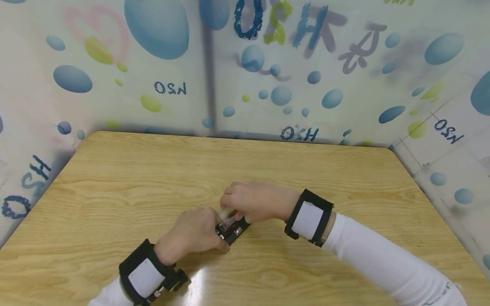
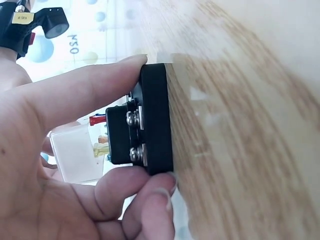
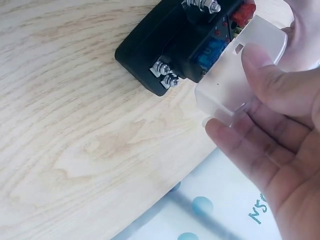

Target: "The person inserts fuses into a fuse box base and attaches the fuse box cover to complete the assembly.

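Observation:
A black fuse box [image 1: 238,230] with metal screw terminals [image 2: 133,118] is on the wooden table. My left hand [image 1: 193,229] grips its base by opposite edges, thumb on one side and fingers on the other. In the right wrist view, a blue fuse [image 3: 211,52] and a red fuse [image 3: 243,15] show on top; a yellow fuse [image 2: 101,150] appears in the left wrist view. With thumb and fingers, my right hand [image 1: 260,199] pinches a clear plastic cover [image 3: 225,75] just above the fuses. Whether the cover touches the box I cannot tell.
The wood-grain table [image 1: 153,170] runs back to a wall [image 1: 160,110] hung with white sheeting printed with blue and green dots. Each wrist wears a black strap [image 1: 310,216] bearing a camera.

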Motion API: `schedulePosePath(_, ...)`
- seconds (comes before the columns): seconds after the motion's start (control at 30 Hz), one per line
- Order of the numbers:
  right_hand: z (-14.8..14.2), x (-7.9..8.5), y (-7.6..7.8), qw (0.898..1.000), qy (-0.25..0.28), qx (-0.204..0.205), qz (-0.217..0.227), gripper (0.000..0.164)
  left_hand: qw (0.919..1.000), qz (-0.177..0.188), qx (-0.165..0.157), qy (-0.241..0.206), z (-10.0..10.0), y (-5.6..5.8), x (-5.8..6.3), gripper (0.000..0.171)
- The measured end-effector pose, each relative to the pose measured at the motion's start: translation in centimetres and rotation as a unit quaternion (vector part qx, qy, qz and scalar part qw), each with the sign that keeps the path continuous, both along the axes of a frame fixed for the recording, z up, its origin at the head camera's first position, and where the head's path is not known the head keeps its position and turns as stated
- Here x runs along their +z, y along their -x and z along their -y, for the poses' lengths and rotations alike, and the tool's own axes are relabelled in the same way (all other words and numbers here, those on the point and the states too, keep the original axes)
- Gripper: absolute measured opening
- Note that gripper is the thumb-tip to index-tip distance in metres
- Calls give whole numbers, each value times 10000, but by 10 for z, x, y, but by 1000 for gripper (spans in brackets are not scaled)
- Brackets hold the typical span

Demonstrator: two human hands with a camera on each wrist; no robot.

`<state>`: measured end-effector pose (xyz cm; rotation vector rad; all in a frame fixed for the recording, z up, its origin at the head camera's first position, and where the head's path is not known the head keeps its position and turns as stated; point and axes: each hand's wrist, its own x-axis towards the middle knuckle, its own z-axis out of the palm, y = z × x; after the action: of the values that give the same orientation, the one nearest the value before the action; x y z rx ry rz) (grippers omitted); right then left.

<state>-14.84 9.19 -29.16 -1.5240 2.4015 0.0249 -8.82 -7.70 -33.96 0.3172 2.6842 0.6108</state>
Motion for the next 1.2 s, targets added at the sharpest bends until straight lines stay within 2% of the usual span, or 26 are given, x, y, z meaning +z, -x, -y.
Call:
schedulePosePath(0.43, -2, -3, -4, 9998, 152, -19, 108, 31, 10000, -26, 17, 21, -1, 0, -1, 43)
schedulePosePath(0.7, -3, -11, -8, 9997, 172, 187, 36, 30, 10000, -69, 11, 6, -1, 0, -1, 43)
schedulePosePath(1.2, -10, -25, -11, 9963, 763, 283, -273, 31, 9999, -104, 32, 5, 0, 1, -2, 42)
